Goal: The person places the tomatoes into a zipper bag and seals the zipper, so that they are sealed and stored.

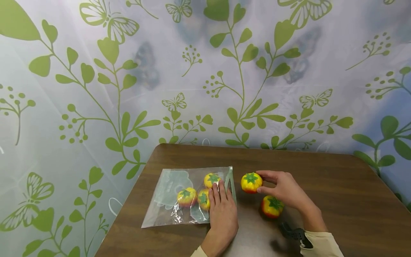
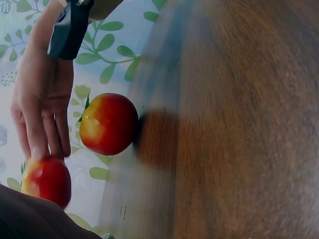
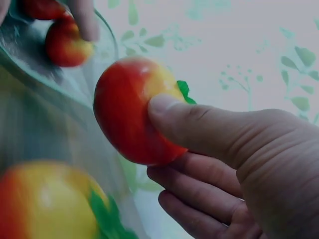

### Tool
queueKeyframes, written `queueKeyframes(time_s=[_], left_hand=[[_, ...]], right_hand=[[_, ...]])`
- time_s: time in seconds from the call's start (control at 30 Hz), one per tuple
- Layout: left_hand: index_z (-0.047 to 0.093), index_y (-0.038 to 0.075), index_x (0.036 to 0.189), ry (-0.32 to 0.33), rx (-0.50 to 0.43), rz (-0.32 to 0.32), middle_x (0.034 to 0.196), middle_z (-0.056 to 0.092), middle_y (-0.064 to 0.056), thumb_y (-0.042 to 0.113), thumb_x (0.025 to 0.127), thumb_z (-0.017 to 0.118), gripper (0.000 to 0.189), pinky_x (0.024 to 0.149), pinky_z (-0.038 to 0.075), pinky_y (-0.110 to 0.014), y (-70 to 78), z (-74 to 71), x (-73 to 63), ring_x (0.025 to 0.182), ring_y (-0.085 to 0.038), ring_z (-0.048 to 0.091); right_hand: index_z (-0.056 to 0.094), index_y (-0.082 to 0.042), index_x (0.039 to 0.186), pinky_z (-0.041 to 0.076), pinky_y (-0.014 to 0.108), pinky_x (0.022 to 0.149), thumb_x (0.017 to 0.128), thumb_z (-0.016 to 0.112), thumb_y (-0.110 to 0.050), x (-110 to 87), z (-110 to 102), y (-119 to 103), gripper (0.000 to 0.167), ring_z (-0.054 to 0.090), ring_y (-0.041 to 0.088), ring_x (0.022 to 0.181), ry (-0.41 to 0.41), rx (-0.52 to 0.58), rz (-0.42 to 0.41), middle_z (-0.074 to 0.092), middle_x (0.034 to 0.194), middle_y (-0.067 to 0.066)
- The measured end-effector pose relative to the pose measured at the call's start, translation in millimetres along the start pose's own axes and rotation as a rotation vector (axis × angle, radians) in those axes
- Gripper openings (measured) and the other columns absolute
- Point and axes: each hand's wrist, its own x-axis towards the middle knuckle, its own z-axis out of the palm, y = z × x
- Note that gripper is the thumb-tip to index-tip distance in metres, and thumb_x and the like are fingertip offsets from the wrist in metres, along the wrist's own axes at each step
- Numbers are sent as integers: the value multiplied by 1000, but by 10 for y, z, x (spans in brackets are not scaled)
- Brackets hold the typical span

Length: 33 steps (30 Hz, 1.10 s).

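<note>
In the head view my right hand (image 1: 284,187) pinches a yellow-and-red tomato (image 1: 250,182) with a green leafy top, between thumb and fingers. The right wrist view shows the thumb against the side of this tomato (image 3: 139,109). A second tomato (image 1: 272,206) sits on the table just below that hand. My left hand (image 1: 223,214) lies with its fingers extended over the mouth end of a clear zip bag (image 1: 160,214). Inside the bag are three similar tomatoes (image 1: 187,197), one partly under the left fingertips. In the left wrist view the left hand is mostly dark and cut off.
The brown wooden table (image 1: 353,200) has rounded far corners. Behind it hangs a pale curtain (image 1: 192,82) with green leaves and butterflies. A black strap (image 1: 297,235) is on the right wrist. The bag's green zip edge (image 1: 232,182) faces the right hand.
</note>
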Motion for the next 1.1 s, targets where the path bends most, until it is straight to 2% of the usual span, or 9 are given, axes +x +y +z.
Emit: queueKeyframes(time_s=[0.2,0.37,0.5,0.77,0.9,1.1], left_hand=[[57,7,158,-15,-23,2,176,36,-22,32,84,92,86,133,31,-57,8,1,-1,162,-44,37],[54,4,159,16,-36,-3,175,37,-23,33,81,95,93,132,33,-57,7,4,-12,161,-45,39],[56,3,158,34,-36,-6,174,37,-24,33,80,95,92,131,33,-57,2,0,-17,161,-45,39],[57,3,156,26,-44,-15,175,36,-24,31,80,96,90,132,31,-57,1,5,-10,162,-45,36],[57,2,156,36,-42,-14,175,37,-24,29,81,95,88,132,31,-58,-6,10,-13,162,-46,37],[53,-1,158,85,-22,-14,173,40,-24,24,92,85,78,130,36,-56,-9,12,-34,160,-45,41]], right_hand=[[72,-5,142,60,56,103,91,91,-30,154,264,-105,59,78,33,120,-42,-60,-46,78,135,14],[73,-5,140,61,54,103,91,91,-28,226,434,-151,57,79,30,118,-58,-72,-48,78,134,11],[74,-5,138,61,53,103,90,92,-27,254,536,-187,56,79,29,116,-58,-81,-47,79,132,11],[74,-4,136,61,53,102,90,92,-23,307,777,-284,53,79,31,117,-69,-102,-70,80,130,12],[74,-3,136,61,53,101,91,91,-18,327,914,-331,50,79,32,117,-44,-131,-89,80,130,14],[78,-4,127,63,53,98,88,91,-16,354,1094,-361,43,80,30,109,46,-194,-117,83,120,11]])
